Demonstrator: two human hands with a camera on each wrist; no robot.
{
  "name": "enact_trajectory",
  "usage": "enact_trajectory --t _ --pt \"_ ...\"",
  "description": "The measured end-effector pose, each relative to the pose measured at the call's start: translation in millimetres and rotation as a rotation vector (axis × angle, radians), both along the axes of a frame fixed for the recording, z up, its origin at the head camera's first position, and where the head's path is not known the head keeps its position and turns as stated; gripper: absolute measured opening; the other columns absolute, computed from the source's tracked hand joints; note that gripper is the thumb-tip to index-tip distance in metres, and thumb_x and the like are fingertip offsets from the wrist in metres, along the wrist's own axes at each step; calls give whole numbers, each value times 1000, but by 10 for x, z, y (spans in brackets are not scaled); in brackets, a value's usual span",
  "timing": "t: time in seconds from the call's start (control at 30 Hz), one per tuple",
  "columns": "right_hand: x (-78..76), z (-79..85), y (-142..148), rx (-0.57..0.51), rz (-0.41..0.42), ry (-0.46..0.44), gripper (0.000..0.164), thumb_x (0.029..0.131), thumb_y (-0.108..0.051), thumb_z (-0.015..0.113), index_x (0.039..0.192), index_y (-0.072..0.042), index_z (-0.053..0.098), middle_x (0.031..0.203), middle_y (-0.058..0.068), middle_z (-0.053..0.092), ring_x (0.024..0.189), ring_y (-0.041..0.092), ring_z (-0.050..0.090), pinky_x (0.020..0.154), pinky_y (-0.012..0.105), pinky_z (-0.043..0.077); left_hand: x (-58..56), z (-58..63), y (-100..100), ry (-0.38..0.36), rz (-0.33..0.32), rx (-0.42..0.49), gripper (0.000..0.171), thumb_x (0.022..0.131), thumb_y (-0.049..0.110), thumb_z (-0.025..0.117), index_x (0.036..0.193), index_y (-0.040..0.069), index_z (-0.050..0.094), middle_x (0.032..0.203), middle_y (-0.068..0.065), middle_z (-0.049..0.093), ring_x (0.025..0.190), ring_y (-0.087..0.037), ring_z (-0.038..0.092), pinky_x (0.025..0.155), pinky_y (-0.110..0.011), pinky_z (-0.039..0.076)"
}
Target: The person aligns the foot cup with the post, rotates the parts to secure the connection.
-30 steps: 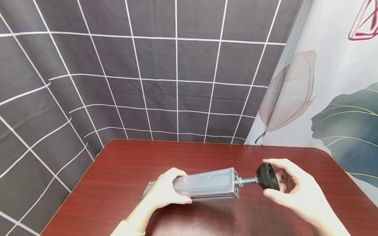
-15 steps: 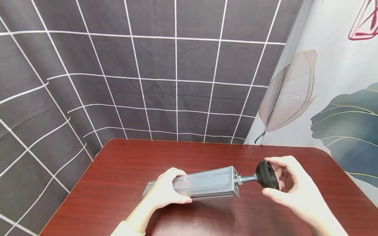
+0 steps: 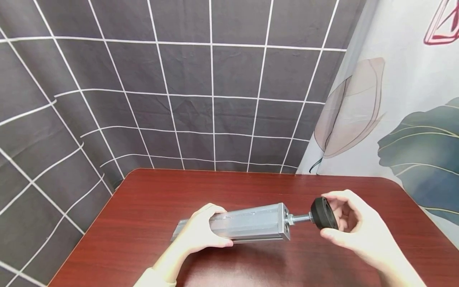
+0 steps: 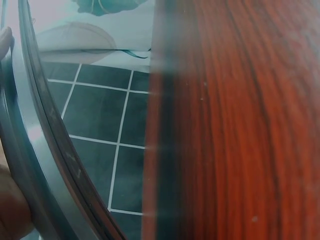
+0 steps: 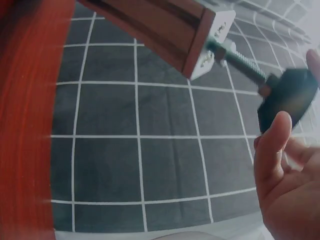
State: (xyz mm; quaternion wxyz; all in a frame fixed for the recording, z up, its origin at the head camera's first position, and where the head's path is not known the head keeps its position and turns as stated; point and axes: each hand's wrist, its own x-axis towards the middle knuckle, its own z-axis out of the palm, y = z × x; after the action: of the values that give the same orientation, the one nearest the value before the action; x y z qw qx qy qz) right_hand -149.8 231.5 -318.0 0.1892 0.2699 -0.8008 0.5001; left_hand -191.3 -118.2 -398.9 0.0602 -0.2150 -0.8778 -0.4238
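Observation:
In the head view my left hand [image 3: 202,233] grips a silver aluminium profile [image 3: 251,223] from above, fingers over the far side and thumb along the near side. A square end plate [image 3: 285,221] caps its right end. Out of that plate runs a threaded rod [image 3: 301,218] with a hex nut [image 3: 291,219] close to the plate. On the rod's outer end sits a black levelling foot [image 3: 322,214], flat face turned right. My right hand [image 3: 358,227] pinches its rim between thumb and fingertips. The right wrist view shows the thumb against the black foot [image 5: 287,100].
The profile is held above a red-brown wooden table [image 3: 161,191]. Behind the table hangs a dark grey curtain with a white grid [image 3: 236,115]. A white curtain with leaf prints [image 3: 358,163] hangs at the right.
The black foot has turned slightly, its flat face showing narrower. My right hand has shifted a little with it. The left hand and the profile stay almost still.

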Motion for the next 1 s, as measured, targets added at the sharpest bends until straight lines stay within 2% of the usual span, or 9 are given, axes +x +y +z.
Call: enact_trajectory --t 0.07,0.23,0.3,0.37,0.5,0.57,0.83,0.9,1.0 --pt "18 13 3 4 31 -17 77 53 19 75 124 -3 52 85 -3 54 62 9 47 48 24 36 4 3 4 4 0 -3 60 52 43 88 104 28 61 95 21 54 86 -3 52 78 -27 45" --pt "16 47 124 -58 409 -34 86 60 26 66 137 11 31 113 9 50 75 12 52 50 27 38 -11 2 4 17 -17 3 60 52 43 88 103 28 61 95 21 54 86 -3 52 78 -27 45" --pt "8 39 146 -79 475 -41 86 60 29 64 138 12 30 122 10 45 72 11 55 48 27 40 -13 -4 -3 13 -21 2 60 52 44 89 103 29 61 95 22 54 86 -3 53 78 -27 45" --pt "0 29 124 -69 392 -22 84 58 27 67 135 9 38 114 6 50 66 10 54 45 25 39 -9 -9 -9 7 -21 -2 61 52 44 89 104 30 61 95 22 54 87 -3 53 78 -27 45" --pt "35 12 10 -3 29 -61 71 58 17 74 123 -7 56 82 -3 56 52 11 49 40 23 39 4 -14 -10 -5 -5 -5 61 52 43 88 104 29 61 95 22 54 87 -3 52 78 -27 45" --pt "56 24 -13 41 -49 -94 68 61 14 74 122 -10 56 78 -2 56 52 12 49 42 24 42 5 -13 -5 -6 2 -2 60 52 42 88 104 28 61 96 21 54 87 -4 52 78 -28 45" --pt "21 48 111 -107 451 -122 85 68 30 59 142 10 22 85 7 55 62 15 59 49 30 43 -22 -43 -22 -10 18 14 61 51 41 89 103 29 61 95 22 55 86 -3 53 78 -27 45" --pt "-18 34 94 -133 433 -69 84 65 30 61 140 11 27 86 6 55 60 12 57 46 29 41 -23 -43 -29 -3 19 16 61 51 41 89 103 29 61 95 22 55 85 -3 53 77 -27 46" --pt "-45 33 45 -91 265 16 84 57 25 71 133 8 42 90 1 55 60 7 52 44 25 38 -16 -29 -32 3 15 17 61 51 42 89 103 29 61 95 22 55 85 -3 53 77 -27 46"
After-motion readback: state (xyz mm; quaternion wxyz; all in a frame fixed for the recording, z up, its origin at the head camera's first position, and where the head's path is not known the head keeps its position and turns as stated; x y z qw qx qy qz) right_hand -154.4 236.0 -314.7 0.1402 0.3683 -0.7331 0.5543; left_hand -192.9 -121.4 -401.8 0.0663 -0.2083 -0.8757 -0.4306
